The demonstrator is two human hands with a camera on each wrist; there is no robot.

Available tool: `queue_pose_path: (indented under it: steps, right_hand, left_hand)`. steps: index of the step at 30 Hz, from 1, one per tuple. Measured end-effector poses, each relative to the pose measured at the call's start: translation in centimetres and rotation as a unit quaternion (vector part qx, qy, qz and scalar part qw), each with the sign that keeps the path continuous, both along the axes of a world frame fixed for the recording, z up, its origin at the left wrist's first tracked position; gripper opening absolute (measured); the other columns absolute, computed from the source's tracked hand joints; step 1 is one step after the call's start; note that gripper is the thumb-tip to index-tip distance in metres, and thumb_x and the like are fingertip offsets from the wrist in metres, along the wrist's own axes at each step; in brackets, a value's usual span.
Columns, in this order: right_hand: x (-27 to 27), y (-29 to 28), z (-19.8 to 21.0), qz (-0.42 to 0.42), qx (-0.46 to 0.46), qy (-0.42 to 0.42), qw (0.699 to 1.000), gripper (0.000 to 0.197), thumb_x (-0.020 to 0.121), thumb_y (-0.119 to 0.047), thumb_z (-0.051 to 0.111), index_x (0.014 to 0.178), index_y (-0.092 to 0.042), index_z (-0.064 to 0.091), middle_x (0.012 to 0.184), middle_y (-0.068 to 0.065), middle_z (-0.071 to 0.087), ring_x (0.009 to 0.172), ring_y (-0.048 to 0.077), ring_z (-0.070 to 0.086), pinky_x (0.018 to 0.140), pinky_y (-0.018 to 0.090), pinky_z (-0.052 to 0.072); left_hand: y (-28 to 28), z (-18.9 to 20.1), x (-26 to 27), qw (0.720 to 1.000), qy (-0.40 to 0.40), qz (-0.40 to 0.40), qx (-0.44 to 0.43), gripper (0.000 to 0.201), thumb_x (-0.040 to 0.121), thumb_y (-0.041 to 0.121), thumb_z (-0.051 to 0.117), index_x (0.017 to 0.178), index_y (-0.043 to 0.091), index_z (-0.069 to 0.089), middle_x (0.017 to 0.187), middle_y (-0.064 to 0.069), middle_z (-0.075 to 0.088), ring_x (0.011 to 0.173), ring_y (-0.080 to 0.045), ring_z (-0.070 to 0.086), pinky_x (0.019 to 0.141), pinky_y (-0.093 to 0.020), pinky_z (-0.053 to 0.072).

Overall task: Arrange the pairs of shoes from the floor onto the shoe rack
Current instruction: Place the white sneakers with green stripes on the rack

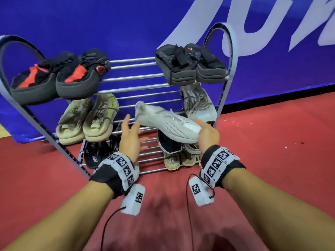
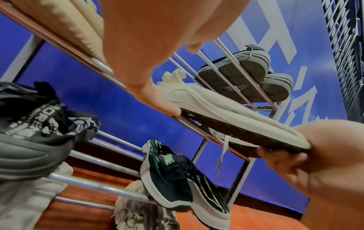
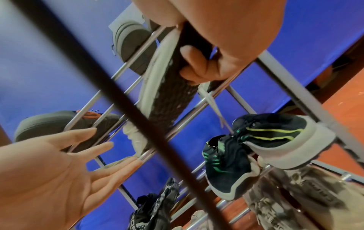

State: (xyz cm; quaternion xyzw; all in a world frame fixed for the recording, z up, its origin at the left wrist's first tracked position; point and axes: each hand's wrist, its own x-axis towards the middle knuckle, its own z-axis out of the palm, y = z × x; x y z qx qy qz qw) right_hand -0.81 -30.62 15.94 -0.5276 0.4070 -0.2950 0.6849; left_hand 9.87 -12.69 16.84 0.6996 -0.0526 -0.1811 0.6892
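A white knit shoe (image 1: 166,122) hangs level in front of the second shelf of the metal shoe rack (image 1: 134,77). My right hand (image 1: 205,132) grips its right end, fingers curled under the dark sole (image 3: 169,87). My left hand (image 1: 133,128) is spread with straight fingers at the shoe's left end, and one fingertip (image 2: 165,105) lies against the sole edge. Its white-grey mate (image 1: 199,104) leans on the same shelf at the right. From the left wrist, the white shoe (image 2: 216,112) lies along the shelf's front rail.
A black-and-red pair (image 1: 59,77) and a dark pair (image 1: 190,66) fill the top shelf. A beige pair (image 1: 87,120) is on the second shelf's left. Below are black printed shoes (image 1: 101,151), a navy-green shoe (image 1: 168,144) and beige shoes (image 1: 179,158). Red floor (image 1: 272,142) spreads right.
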Motion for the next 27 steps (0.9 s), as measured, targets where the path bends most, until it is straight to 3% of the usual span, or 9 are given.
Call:
queue_pose_path:
  steps: [2, 4, 7, 11, 14, 17, 20, 23, 27]
  right_hand:
    - [-1.4, -1.5, 0.2, 0.024, 0.003, 0.01, 1.0, 0.031, 0.096, -0.022, 0.053, 0.118, -0.012, 0.071, 0.105, 0.012, 0.068, 0.077, 0.016, 0.058, 0.063, 0.022, 0.05]
    - [-2.3, -2.5, 0.3, 0.017, 0.001, 0.0, 1.0, 0.031, 0.096, -0.016, 0.048, 0.116, -0.015, 0.072, 0.095, 0.007, 0.061, 0.068, 0.012, 0.052, 0.057, 0.019, 0.048]
    - [-2.9, -3.4, 0.8, -0.033, 0.031, -0.03, 0.999, 0.037, 0.078, -0.016, 0.05, 0.1, -0.018, 0.079, 0.093, 0.008, 0.06, 0.07, 0.021, 0.055, 0.056, 0.026, 0.046]
    - [-3.4, -3.7, 1.3, 0.033, 0.006, 0.004, 0.999, 0.045, 0.094, -0.01, 0.042, 0.068, -0.025, 0.074, 0.078, -0.001, 0.054, 0.067, 0.013, 0.049, 0.065, 0.03, 0.043]
    - [-2.6, -2.8, 1.6, 0.043, -0.041, 0.039, 0.997, 0.043, 0.086, -0.016, 0.049, 0.052, -0.03, 0.072, 0.076, -0.001, 0.055, 0.064, 0.013, 0.048, 0.068, 0.031, 0.045]
    - [-1.6, -2.0, 1.9, 0.019, -0.032, 0.002, 0.999, 0.028, 0.08, -0.022, 0.056, 0.081, -0.032, 0.081, 0.079, -0.001, 0.064, 0.063, 0.017, 0.053, 0.05, 0.026, 0.043]
    - [-1.0, -2.2, 2.0, 0.014, 0.01, -0.035, 0.999, 0.027, 0.089, -0.024, 0.06, 0.113, -0.024, 0.073, 0.095, 0.0, 0.072, 0.072, 0.013, 0.065, 0.052, 0.024, 0.051]
    - [-0.9, -2.4, 2.1, 0.02, 0.026, -0.043, 0.999, 0.03, 0.093, -0.026, 0.056, 0.12, -0.022, 0.068, 0.099, 0.005, 0.074, 0.08, 0.018, 0.07, 0.057, 0.027, 0.056]
    - [-1.0, -2.8, 1.2, -0.025, -0.054, 0.008, 0.998, 0.036, 0.095, -0.019, 0.05, 0.132, -0.022, 0.051, 0.08, 0.01, 0.068, 0.053, 0.017, 0.062, 0.045, 0.023, 0.048]
  left_hand:
    - [0.7, 0.6, 0.6, 0.999, 0.016, 0.006, -0.029, 0.057, 0.102, 0.05, 0.041, 0.153, 0.047, 0.015, 0.119, -0.007, 0.06, 0.096, -0.03, 0.071, 0.082, -0.048, 0.058]
    - [1.2, 1.0, 1.0, 0.999, 0.019, 0.012, -0.036, 0.057, 0.101, 0.053, 0.039, 0.152, 0.048, 0.014, 0.119, -0.008, 0.059, 0.095, -0.032, 0.071, 0.08, -0.047, 0.058]
    - [1.4, 1.2, 1.1, 0.999, 0.03, -0.001, -0.028, 0.054, 0.099, 0.058, 0.039, 0.151, 0.044, 0.026, 0.123, -0.007, 0.058, 0.097, -0.031, 0.072, 0.076, -0.043, 0.059]
    - [1.0, 1.5, 0.7, 0.997, 0.046, -0.053, -0.026, 0.049, 0.092, 0.066, 0.046, 0.133, 0.038, 0.052, 0.116, -0.003, 0.072, 0.097, -0.024, 0.074, 0.071, -0.038, 0.059]
    - [1.3, 1.1, 1.2, 0.997, 0.041, -0.064, -0.012, 0.039, 0.089, 0.054, 0.056, 0.127, 0.043, 0.056, 0.13, 0.001, 0.064, 0.108, -0.021, 0.068, 0.068, -0.036, 0.059]
    - [2.3, 0.5, 1.9, 0.995, 0.072, -0.061, -0.04, 0.039, 0.092, 0.026, 0.055, 0.129, 0.041, 0.055, 0.12, -0.003, 0.066, 0.085, -0.018, 0.071, 0.076, -0.039, 0.059]
    - [3.2, 0.2, 2.2, 0.989, 0.098, -0.098, -0.05, 0.059, 0.091, 0.013, 0.051, 0.14, 0.045, 0.046, 0.12, -0.001, 0.064, 0.089, -0.024, 0.072, 0.077, -0.039, 0.059]
    - [3.7, 0.0, 2.4, 0.987, 0.111, -0.089, -0.071, 0.052, 0.09, 0.011, 0.047, 0.132, 0.041, 0.055, 0.12, -0.001, 0.067, 0.09, -0.024, 0.073, 0.076, -0.037, 0.058]
    - [3.6, -0.6, 2.0, 0.983, 0.119, -0.021, -0.138, 0.04, 0.089, 0.008, 0.046, 0.123, 0.025, 0.06, 0.116, -0.005, 0.067, 0.093, -0.022, 0.07, 0.068, -0.034, 0.059]
